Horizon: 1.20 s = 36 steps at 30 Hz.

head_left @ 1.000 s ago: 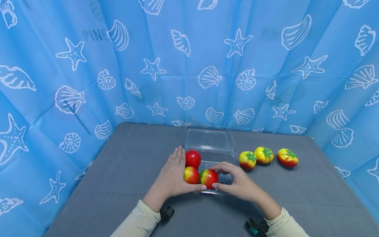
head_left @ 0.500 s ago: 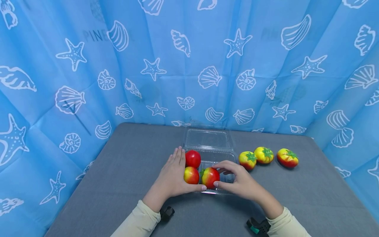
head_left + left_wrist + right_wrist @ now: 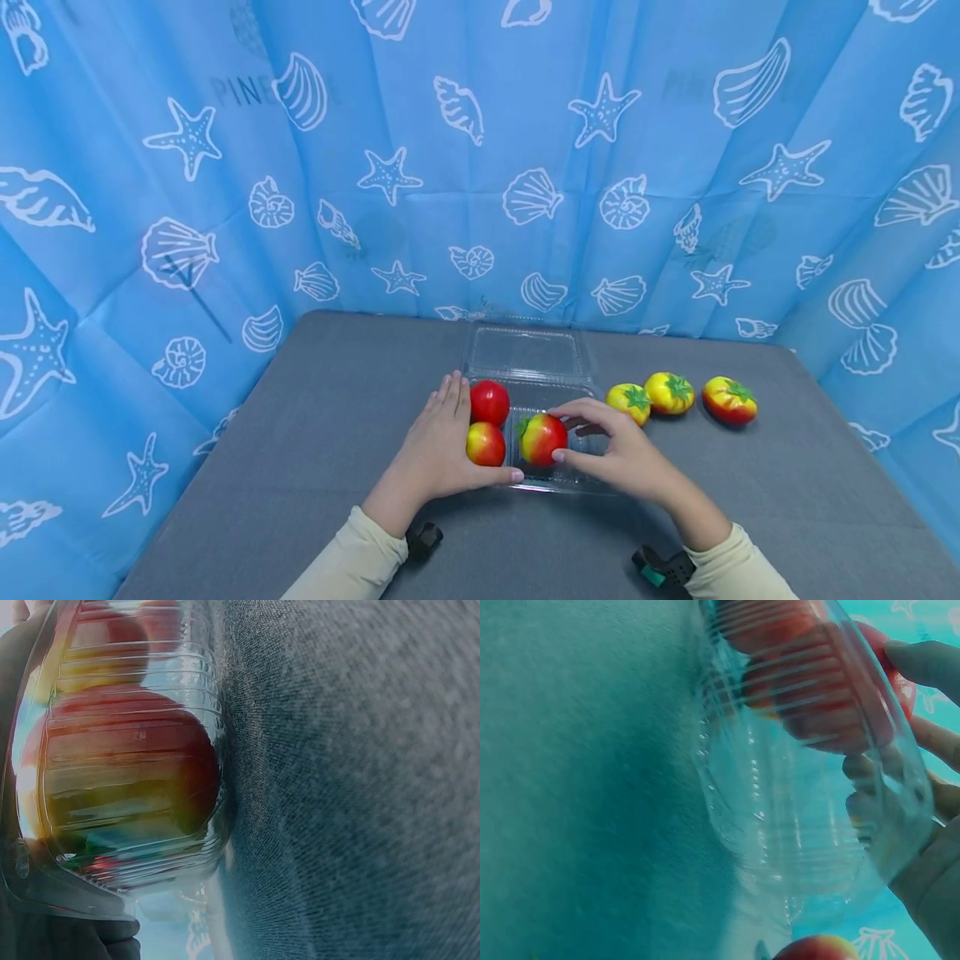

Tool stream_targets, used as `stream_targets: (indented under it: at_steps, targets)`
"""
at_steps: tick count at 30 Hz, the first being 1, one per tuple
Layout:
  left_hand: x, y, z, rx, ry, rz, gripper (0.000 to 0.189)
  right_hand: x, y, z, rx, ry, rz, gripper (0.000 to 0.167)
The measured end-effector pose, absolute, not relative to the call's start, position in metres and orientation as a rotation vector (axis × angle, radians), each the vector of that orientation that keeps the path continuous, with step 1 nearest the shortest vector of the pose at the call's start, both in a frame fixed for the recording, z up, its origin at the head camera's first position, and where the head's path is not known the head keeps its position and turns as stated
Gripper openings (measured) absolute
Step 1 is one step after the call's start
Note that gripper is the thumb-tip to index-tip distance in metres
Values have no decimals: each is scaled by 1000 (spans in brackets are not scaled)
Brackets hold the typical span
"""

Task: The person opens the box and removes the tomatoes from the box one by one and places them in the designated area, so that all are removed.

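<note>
1. Head view, right hand (image 3: 622, 457): thumb and curled fingers are set against the right side of one fruit; by them the pinched fruit (image 3: 543, 439), red and yellow with a green calyx turned left, is held over the middle of the base of a clear container (image 3: 543, 394).
2. Head view, left hand (image 3: 442, 442): fingers are kept straight and together along the container's left side, the thumb laid out along the near edge; no fruit is gripped.
3. Head view, container contents: an all-red fruit (image 3: 489, 403) is placed at the far left, a red-and-yellow fruit (image 3: 486, 445) just nearer the person. The lid (image 3: 525, 352) is folded back, away from the person.
4. Head view, surroundings: three yellow-and-red tabletop fruits (image 3: 730, 401) are ranged on the grey table (image 3: 360, 375) to the right; the table is backed by a blue curtain (image 3: 480, 150) printed with shells and starfish.
5. Left wrist view: fruit is seen through the ribbed container wall; with the glare, which fruit is shown cannot safely be told. Grey cloth is shown alongside.
6. Right wrist view: the pinched fruit is partly raised above the rim, gripped between thumb and fingers; a fruit is cut off by the lower edge.
</note>
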<state>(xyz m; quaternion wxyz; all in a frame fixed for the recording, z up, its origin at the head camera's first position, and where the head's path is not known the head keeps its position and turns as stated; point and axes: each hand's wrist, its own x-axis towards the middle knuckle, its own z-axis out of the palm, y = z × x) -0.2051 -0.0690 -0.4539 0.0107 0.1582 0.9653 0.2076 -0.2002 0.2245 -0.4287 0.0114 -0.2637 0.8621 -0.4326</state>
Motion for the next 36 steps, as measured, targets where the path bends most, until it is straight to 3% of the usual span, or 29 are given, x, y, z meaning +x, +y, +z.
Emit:
stream_targets:
  at_steps: [21,36]
  targets:
    - [-206,-69,-455,520,2990,712,138,-196,259,-416,-655,2797,-1410,46]
    - [-205,-71,-453,508,2995,714,137,-191,275,-414,-678,2815,-1550,47]
